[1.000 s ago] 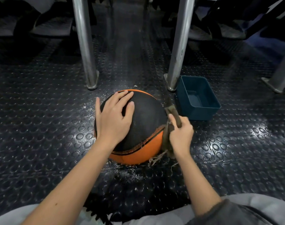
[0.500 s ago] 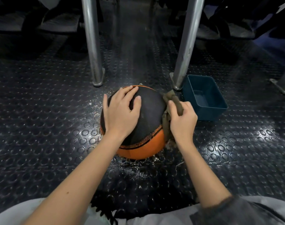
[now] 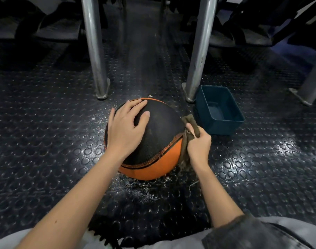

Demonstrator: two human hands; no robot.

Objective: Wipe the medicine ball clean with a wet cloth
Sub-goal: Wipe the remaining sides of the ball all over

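Observation:
A black and orange medicine ball (image 3: 159,141) sits on the studded rubber floor in the middle of the head view. My left hand (image 3: 125,128) lies flat on its top left side, fingers spread over the black panel. My right hand (image 3: 198,143) grips a brown wet cloth (image 3: 190,125) and holds it against the ball's right side. Frayed threads of the cloth hang down below my right hand near the floor.
A dark blue plastic tub (image 3: 219,109) stands just right of the ball. Two metal legs (image 3: 95,51) (image 3: 200,51) rise behind the ball, a third (image 3: 311,83) at far right. Water droplets (image 3: 135,189) speckle the floor in front of the ball.
My right hand with the cloth has slid along the ball's right side, up and then back down. My left hand has stayed on top of the ball.

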